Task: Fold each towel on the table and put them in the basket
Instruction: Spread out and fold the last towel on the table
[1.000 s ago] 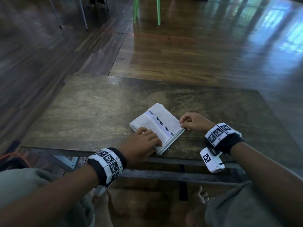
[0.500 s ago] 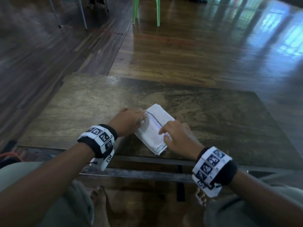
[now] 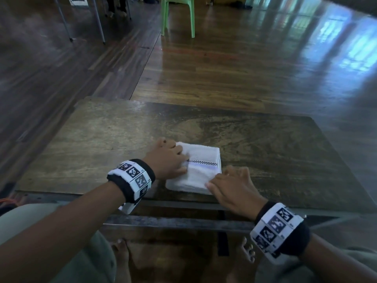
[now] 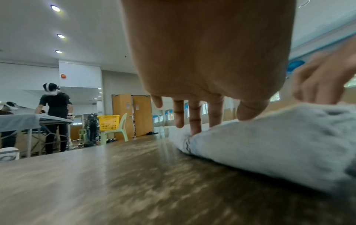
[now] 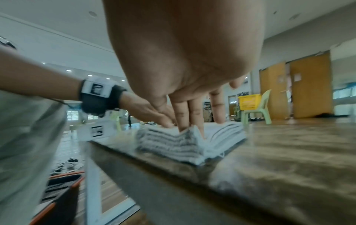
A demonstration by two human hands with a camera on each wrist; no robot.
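Note:
A folded white towel [image 3: 202, 158] with a thin checked stripe lies flat near the front edge of the wooden table [image 3: 102, 150]. My left hand [image 3: 179, 160] rests on its left edge. In the left wrist view its fingers [image 4: 194, 121] are straight and touch the towel [image 4: 279, 144], with the thumb tip on top. My right hand [image 3: 220, 180] presses the near right corner. In the right wrist view its straight fingers [image 5: 192, 121] push down on the stacked layers [image 5: 173, 141]. Neither hand grips anything.
A dark, orange-rimmed container [image 5: 63, 190] sits on the floor by my left leg, below the table's front edge. Far off, a yellow basket [image 4: 108, 122] stands on a green chair [image 3: 177, 15]. Other people stand at a table [image 4: 29, 120] at the left.
The towel has been turned from a diagonal to lie square with the table edge. My right hand came from the right onto its near corner, and my left hand shifted to the left edge.

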